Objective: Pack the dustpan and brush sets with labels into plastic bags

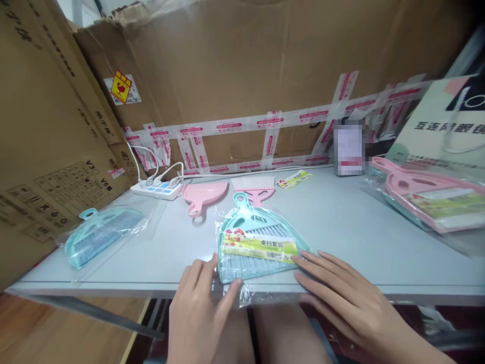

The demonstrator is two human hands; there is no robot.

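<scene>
A turquoise dustpan and brush set (pixel 261 268) in clear plastic lies flat at the table's front edge, its handle pointing away from me. A green label card (pixel 261 245) with red mushrooms lies across it. My left hand (pixel 202 298) grips the set's near left corner, with the thumb along the front edge and the fingers at the side. My right hand (pixel 341 290) rests at the near right corner, fingers stretched out and touching the wrapping. Loose plastic hangs over the table edge between my hands.
Behind the set lie a pink dustpan (pixel 206 191), a pink brush (pixel 254 189) and a label card (pixel 293 179). Another wrapped turquoise set (pixel 104 235) is left, wrapped pink one (pixel 428 194) right. A power strip (pixel 157 189), phone (pixel 349 149), paper bag (pixel 439 121) and cardboard boxes (pixel 235 65) stand behind.
</scene>
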